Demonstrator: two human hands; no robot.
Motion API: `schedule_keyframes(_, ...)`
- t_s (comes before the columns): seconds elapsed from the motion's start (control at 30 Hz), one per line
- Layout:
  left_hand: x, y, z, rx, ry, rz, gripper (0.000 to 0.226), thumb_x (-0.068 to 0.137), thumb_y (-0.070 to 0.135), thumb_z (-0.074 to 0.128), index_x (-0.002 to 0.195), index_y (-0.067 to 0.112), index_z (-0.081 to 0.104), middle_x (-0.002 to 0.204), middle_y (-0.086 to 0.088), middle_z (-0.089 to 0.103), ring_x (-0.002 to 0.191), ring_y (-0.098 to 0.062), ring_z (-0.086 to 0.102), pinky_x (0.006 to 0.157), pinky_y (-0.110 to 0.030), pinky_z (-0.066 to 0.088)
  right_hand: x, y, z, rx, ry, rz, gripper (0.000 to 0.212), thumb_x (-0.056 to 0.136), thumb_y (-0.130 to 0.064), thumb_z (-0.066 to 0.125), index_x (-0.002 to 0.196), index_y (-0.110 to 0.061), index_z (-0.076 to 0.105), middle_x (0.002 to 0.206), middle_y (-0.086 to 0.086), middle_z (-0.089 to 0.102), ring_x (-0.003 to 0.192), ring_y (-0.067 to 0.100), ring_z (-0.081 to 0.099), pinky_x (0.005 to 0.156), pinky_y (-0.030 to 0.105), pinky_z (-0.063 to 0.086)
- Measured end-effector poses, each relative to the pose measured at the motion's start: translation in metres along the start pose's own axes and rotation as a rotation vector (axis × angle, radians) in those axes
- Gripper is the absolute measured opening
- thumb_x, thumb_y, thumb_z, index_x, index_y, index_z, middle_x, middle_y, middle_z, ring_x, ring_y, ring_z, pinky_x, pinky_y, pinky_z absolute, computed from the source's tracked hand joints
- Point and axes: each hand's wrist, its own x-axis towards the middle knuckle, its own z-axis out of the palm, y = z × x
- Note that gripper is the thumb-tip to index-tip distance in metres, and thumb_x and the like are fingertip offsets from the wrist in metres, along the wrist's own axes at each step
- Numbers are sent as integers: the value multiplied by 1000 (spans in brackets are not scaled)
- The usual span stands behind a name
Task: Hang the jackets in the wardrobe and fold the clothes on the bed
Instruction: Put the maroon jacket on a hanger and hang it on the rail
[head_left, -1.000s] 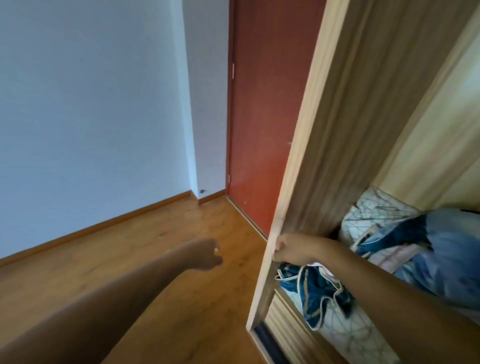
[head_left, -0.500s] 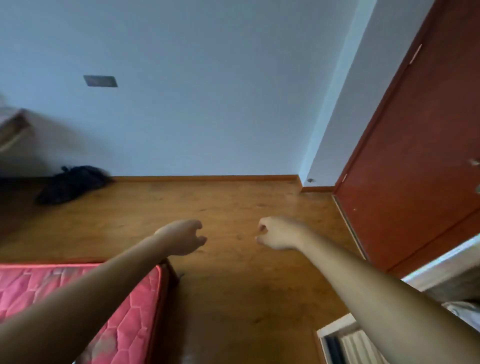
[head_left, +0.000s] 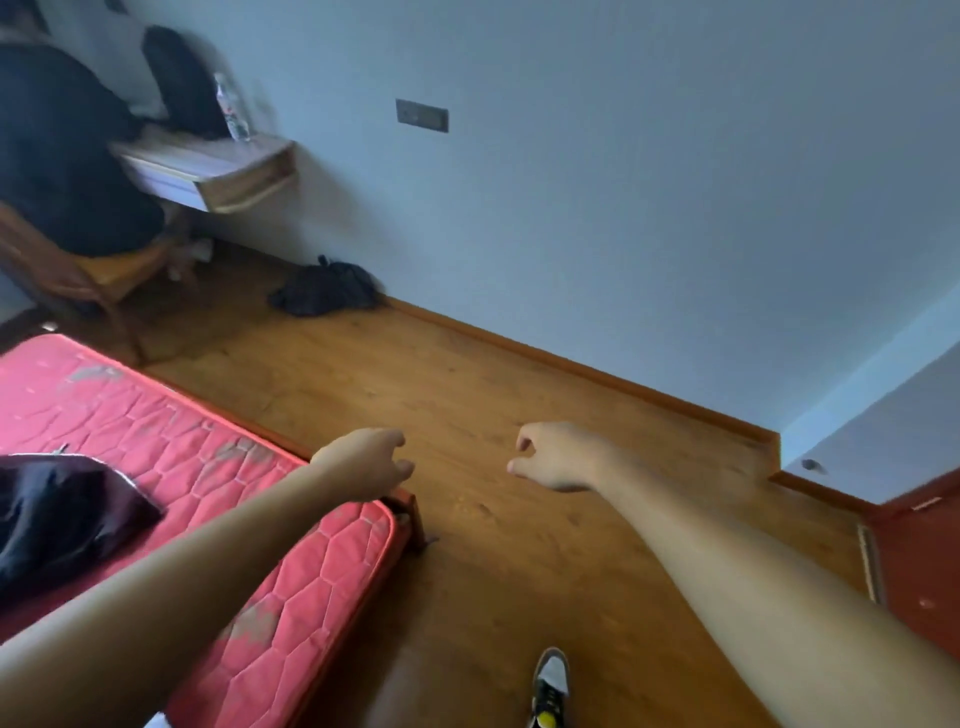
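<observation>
Left hand (head_left: 363, 460), loosely curled and empty, hovers over the bed's (head_left: 322, 587) near corner. Right hand (head_left: 556, 457), also empty, is over the floor (head_left: 519, 364). The dark garment (head_left: 67, 514) lies left along the mattress, nearer the left hand.

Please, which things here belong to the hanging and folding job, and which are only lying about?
Job: dark garment on the bed.
Lying about: bottle, shelf, chair, dark bundle on the floor, wall socket.
</observation>
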Motion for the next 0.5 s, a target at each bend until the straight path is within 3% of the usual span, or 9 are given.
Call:
schedule_keyframes(0.1, 27, 11, -6, -57, 24, -95, 53, 98, 45, 52, 142, 16, 52, 134, -9, 62, 123, -29, 58, 101, -38, 49, 43, 17, -33, -18, -20, -83, 45, 100, -48, 55, 137, -23, 56, 136, 4, 60, 104, 21, 59, 80, 35, 49)
schedule_keyframes(0.23, 55, 25, -16, -135, 49, -215, 47, 99, 39, 50, 138, 13, 54, 131, -10, 63, 119, -30, 59, 98, -37, 50, 97, 30, -76, -126, -32, -196, 47, 100, -49, 54, 138, -22, 56, 136, 3, 61, 114, 22, 60, 85, 34, 50)
schedule_keyframes(0.5, 102, -11, -31, -262, 110, -432, 41, 96, 43, 51, 125, 16, 60, 123, -7, 67, 110, -29, 63, 90, -40, 53, 209, -8, -125, -248, -107, -431, 46, 100, -49, 55, 138, -22, 56, 137, 2, 61, 113, 20, 62, 81, 30, 52)
